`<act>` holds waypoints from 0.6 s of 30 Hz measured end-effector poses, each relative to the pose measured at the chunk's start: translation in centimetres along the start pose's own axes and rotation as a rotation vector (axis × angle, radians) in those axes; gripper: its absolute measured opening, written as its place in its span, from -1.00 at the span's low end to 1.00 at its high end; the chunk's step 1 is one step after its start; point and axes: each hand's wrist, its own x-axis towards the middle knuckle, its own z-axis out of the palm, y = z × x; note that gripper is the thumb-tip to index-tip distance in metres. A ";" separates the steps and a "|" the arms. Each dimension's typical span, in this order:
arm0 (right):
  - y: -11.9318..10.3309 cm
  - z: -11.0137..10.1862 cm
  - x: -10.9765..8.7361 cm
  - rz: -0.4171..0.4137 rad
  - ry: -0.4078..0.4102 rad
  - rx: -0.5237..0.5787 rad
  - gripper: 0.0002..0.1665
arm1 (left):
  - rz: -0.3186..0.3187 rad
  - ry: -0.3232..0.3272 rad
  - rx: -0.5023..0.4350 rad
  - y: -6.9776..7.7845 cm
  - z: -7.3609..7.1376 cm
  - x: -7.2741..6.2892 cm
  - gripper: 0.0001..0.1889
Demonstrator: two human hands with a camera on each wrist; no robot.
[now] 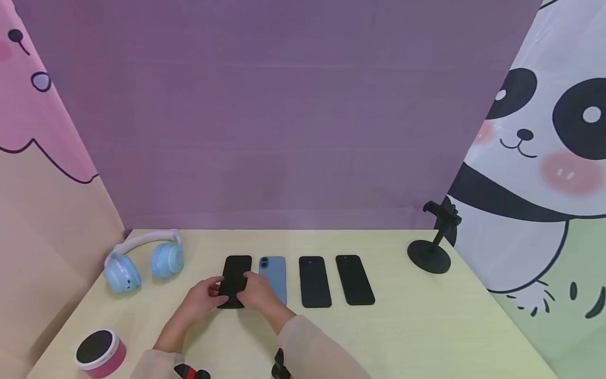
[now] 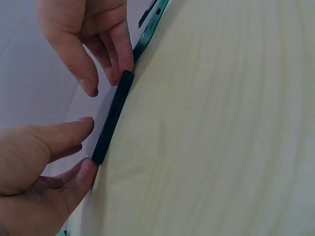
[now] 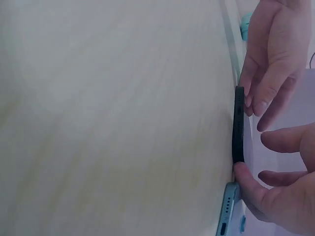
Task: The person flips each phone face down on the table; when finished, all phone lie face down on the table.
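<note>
A black phone lies flat on the table, with a hand at each of its long sides. My left hand touches its left edge, its fingertips spread apart. At the right edge, my right hand has fingertips against the side, other fingers hovering over the dark face. The left wrist view shows the phone edge-on between both hands. In the right wrist view its thin bottom edge runs between the fingertips. Close on the right lies a light blue phone, partly hidden behind my right hand.
Two more dark phones, one and another, continue the row rightward. Blue-and-white headphones sit at the back left. A pink round container with a black top is front left. A black stand stands at the back right.
</note>
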 end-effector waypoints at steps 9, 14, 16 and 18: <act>-0.4 0.8 0.3 0.035 0.043 0.092 -0.44 | 0.007 0.007 0.023 -0.4 -0.3 0.3 -0.54; -0.3 0.7 0.5 0.009 0.115 0.208 -0.44 | -0.009 -0.004 0.006 -0.4 -0.4 0.3 -0.57; -0.4 0.6 0.4 -0.017 0.132 0.245 -0.46 | -0.010 -0.011 -0.009 -0.5 -0.5 0.2 -0.59; -0.4 0.5 0.5 -0.028 0.129 0.286 -0.47 | -0.004 -0.018 -0.029 -0.5 -0.6 0.0 -0.61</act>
